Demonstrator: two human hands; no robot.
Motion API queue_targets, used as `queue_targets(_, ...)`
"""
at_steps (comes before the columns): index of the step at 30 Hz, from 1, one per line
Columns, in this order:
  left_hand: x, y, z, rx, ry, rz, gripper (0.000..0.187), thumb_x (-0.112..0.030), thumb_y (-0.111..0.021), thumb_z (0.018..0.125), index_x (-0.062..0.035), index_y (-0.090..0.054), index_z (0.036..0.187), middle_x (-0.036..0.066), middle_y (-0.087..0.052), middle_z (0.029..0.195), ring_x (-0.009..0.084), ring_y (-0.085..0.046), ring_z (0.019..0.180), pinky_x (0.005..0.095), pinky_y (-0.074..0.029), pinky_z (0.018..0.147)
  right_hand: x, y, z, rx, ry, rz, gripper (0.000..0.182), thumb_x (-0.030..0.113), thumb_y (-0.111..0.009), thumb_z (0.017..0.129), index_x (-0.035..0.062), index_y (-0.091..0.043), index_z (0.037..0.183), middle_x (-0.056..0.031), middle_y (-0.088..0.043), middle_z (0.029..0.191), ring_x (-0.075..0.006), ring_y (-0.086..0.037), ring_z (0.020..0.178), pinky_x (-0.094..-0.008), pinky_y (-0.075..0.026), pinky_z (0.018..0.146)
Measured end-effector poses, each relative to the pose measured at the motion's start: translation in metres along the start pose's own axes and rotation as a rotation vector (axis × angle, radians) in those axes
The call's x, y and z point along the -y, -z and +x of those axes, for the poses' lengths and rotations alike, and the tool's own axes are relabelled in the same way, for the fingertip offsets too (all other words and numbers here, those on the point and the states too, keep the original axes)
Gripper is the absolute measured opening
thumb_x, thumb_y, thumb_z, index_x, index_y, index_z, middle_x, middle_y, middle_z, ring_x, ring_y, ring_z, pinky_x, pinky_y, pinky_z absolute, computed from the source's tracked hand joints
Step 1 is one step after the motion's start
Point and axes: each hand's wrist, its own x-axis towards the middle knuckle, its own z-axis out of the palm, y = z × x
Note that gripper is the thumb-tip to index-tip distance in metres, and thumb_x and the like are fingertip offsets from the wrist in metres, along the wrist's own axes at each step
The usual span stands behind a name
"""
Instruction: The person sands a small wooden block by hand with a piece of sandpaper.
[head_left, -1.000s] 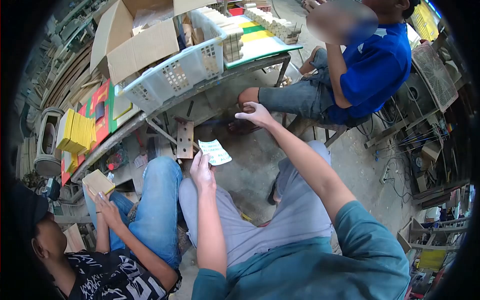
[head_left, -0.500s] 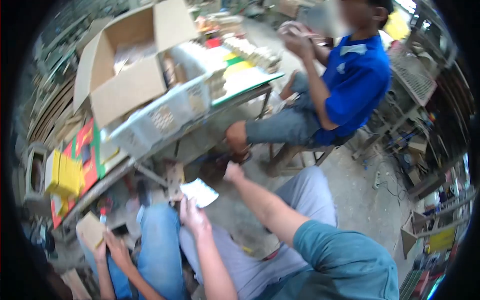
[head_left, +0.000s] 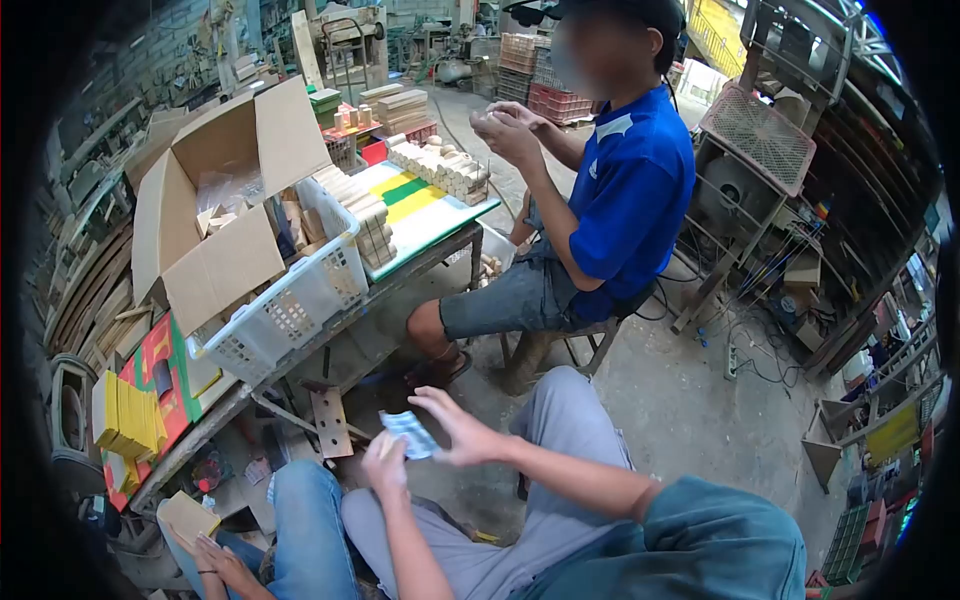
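My left hand [head_left: 385, 468] is closed on a small, thin blue-and-white sheet [head_left: 409, 434], pinching it by its lower-left edge above my lap. Blur hides what is printed on it. My right hand [head_left: 462, 430] is at the sheet's right side, fingers spread and curved, the thumb close to its lower-right corner. Beneath both hands are my grey trousers [head_left: 575, 425].
A co-worker in a blue shirt [head_left: 640, 190] sits ahead, hands raised. Another person's hands [head_left: 215, 560] hold a flat wooden block [head_left: 188, 518] at lower left. The table bears a white plastic crate [head_left: 290, 318], an open cardboard box [head_left: 225, 270] and stacked yellow pieces [head_left: 128, 415].
My right hand has come back from its forward reach to the sheet, its fingers now spread. The sheet has tilted in my left hand. The view has shifted and sharpened.
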Motion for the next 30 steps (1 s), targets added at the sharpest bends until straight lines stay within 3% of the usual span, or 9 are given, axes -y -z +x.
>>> queue_targets(2,0.0,-0.018,-0.01,0.1,0.1,0.068,0.028,-0.005,-0.066,0.082,0.0049,-0.062,0.108,0.007,-0.065,0.095,0.0134,-0.061,0.081,0.0266,-0.05,0.073,-0.017,-0.029,-0.018,0.042,0.085,0.016,0.097,0.009,-0.065,0.064,0.0017,-0.014,0.147,-0.025,-0.02,0.149,-0.0363,-0.014,0.141,-0.0386,-0.023,0.112)
queue_targets(6,0.021,-0.021,-0.02,0.249,0.102,-0.115,0.028,-0.012,-0.055,0.092,0.0041,-0.058,0.114,0.009,-0.06,0.11,0.0146,-0.057,0.1,0.0256,-0.045,0.085,-0.019,-0.05,-0.021,-0.045,-0.173,0.239,0.084,-0.004,-0.054,0.076,0.0003,-0.011,0.147,-0.0259,-0.035,0.143,-0.0335,-0.043,0.128,-0.0337,-0.041,0.098)
queue_targets(14,0.02,-0.02,-0.017,0.067,0.021,-0.079,0.035,-0.018,-0.062,0.091,0.0044,-0.055,0.116,0.008,-0.061,0.104,0.0155,-0.06,0.093,0.0281,-0.049,0.083,-0.039,-0.042,-0.009,0.196,-0.065,0.315,0.075,-0.013,-0.044,0.082,0.0048,-0.014,0.149,-0.0147,-0.029,0.15,-0.0204,-0.03,0.136,-0.0285,-0.027,0.108)
queue_targets(18,0.015,-0.012,-0.015,0.034,0.249,-0.2,0.029,-0.02,-0.064,0.089,-0.0015,-0.06,0.111,0.006,-0.062,0.097,0.0159,-0.061,0.088,0.0315,-0.05,0.078,-0.038,-0.044,-0.011,0.273,-0.216,1.031,0.097,-0.019,-0.045,0.074,0.0135,0.007,0.149,-0.018,-0.025,0.151,-0.0244,-0.032,0.136,-0.035,-0.033,0.107)
queue_targets(21,0.014,-0.009,-0.015,-0.062,0.316,-0.164,0.032,-0.017,-0.068,0.085,-0.0008,-0.061,0.111,0.006,-0.064,0.097,0.0157,-0.064,0.081,0.0318,-0.054,0.071,-0.048,-0.037,-0.009,0.171,-0.462,1.296,0.076,-0.012,-0.048,0.077,0.0026,-0.018,0.145,-0.023,-0.039,0.141,-0.028,-0.047,0.125,-0.0361,-0.039,0.103)
queue_targets(23,0.019,-0.002,-0.01,-0.072,0.3,-0.207,0.034,-0.013,-0.069,0.082,-0.0008,-0.061,0.113,0.007,-0.066,0.095,0.0171,-0.065,0.078,0.0334,-0.054,0.069,-0.049,-0.027,-0.004,0.071,-0.633,1.367,0.025,0.018,-0.055,0.09,0.0004,-0.054,0.107,-0.0189,-0.06,0.111,-0.028,-0.056,0.11,-0.0368,-0.043,0.098)
queue_targets(25,0.011,0.0,-0.007,-0.118,0.285,-0.145,0.034,-0.009,-0.066,0.08,0.0001,-0.062,0.112,0.008,-0.066,0.095,0.0174,-0.066,0.08,0.0334,-0.054,0.069,-0.068,0.012,-0.005,0.129,-0.976,1.482,0.035,0.025,-0.048,0.095,0.0171,-0.035,0.063,0.0049,-0.03,0.055,-0.0101,-0.036,0.049,-0.0243,-0.038,0.049)
queue_targets(26,0.014,0.005,0.0,-0.112,0.289,-0.153,0.033,-0.009,-0.065,0.08,0.0001,-0.063,0.111,0.008,-0.067,0.094,0.0175,-0.066,0.08,0.0334,-0.054,0.069,-0.048,0.047,-0.004,-0.06,-1.171,1.356,0.037,0.024,-0.047,0.094,0.0178,-0.031,0.061,0.0069,-0.023,0.052,-0.0068,-0.023,0.042,-0.0238,-0.018,0.039)
queue_targets(30,0.001,0.024,0.027,-0.097,0.24,-0.053,0.03,-0.01,-0.065,0.079,-0.0015,-0.065,0.108,0.007,-0.068,0.093,0.0173,-0.066,0.079,0.0334,-0.054,0.069,0.073,0.233,-0.023,-0.608,-0.816,0.677,0.028,0.02,-0.054,0.091,0.0169,-0.039,0.067,0.007,-0.031,0.056,-0.0045,-0.03,0.043,-0.0204,-0.023,0.036)
